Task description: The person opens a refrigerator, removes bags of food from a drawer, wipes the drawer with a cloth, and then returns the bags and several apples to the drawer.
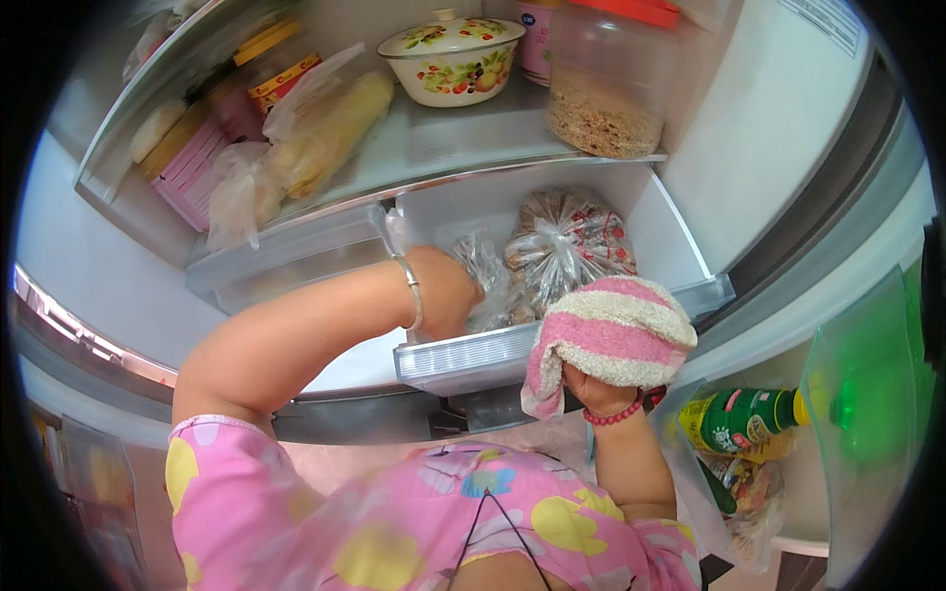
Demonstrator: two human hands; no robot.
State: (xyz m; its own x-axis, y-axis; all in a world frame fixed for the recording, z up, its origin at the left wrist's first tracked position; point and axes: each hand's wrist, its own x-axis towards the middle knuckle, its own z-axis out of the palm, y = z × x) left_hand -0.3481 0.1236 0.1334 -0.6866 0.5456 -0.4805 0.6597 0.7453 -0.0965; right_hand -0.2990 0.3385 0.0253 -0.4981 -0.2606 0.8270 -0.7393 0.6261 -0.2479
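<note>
My left hand (447, 292), with a silver bangle at the wrist, reaches into the open refrigerator drawer (473, 362); its fingers are hidden behind the hand, so its hold is unclear. It is beside a crumpled clear plastic bag (484, 270). Right of that, a knotted plastic bag with brownish contents (565, 244) sits in the drawer. My right hand (602, 388), with a red bead bracelet, holds a pink and white striped towel (621, 325) over the drawer's front right edge.
On the glass shelf (473, 137) above stand a lidded enamel pot (454, 66), a red-lidded jar of grains (606, 96) and a bag of corn (332, 133). The right door's shelf holds a green-labelled bottle (743, 419). Another drawer (295, 258) is at left.
</note>
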